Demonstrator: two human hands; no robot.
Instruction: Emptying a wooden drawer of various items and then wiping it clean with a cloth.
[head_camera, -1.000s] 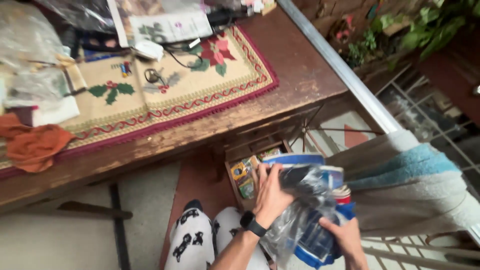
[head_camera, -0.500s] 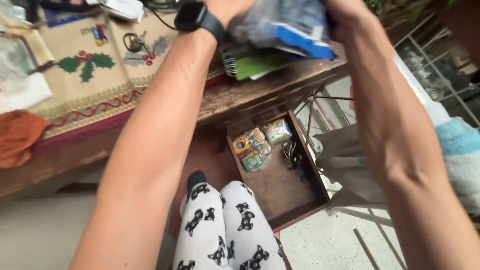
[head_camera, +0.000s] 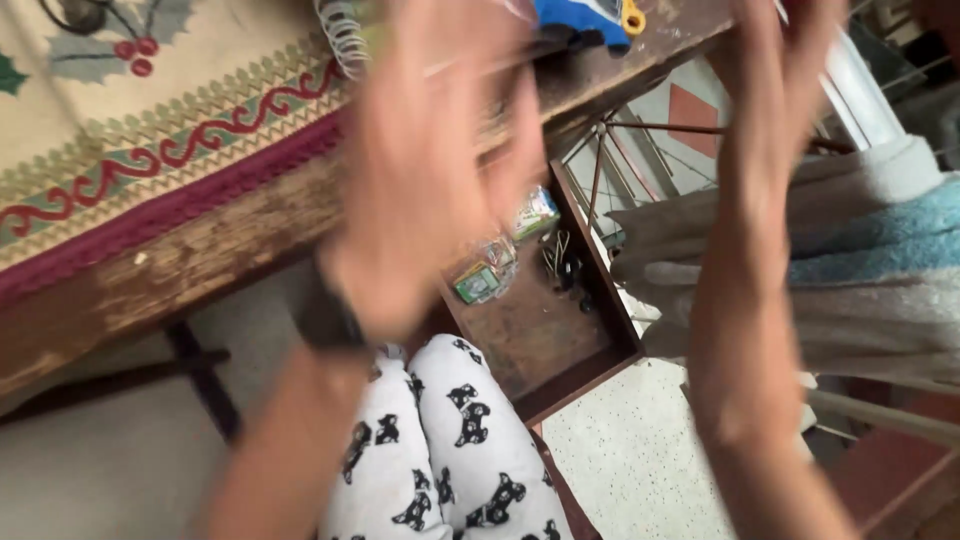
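Observation:
My left hand (head_camera: 430, 170) is a blur in the middle of the view, held over the edge of the wooden table (head_camera: 200, 270) with its fingers spread and nothing in it. A dark watch (head_camera: 325, 315) sits on its wrist. Raised at the top right, my right hand (head_camera: 790, 40) is partly cut off by the frame and shows nothing in its grip. A blue bundle (head_camera: 590, 15) lies on the table top between the two hands. Beside it is a wire spiral binding (head_camera: 340, 35).
Below the table an open wooden drawer (head_camera: 570, 350) holds small colourful packets (head_camera: 485, 280) and dark clips (head_camera: 565, 270). A holly-patterned runner (head_camera: 150, 130) covers the table. My patterned trouser knees (head_camera: 450, 450) are beneath. Grey and blue towels (head_camera: 860, 260) hang at right.
The plastic-wrapped blue bundle went from both hands up onto the table. Both hands have let go and are pulling back, the left moving fast and blurred.

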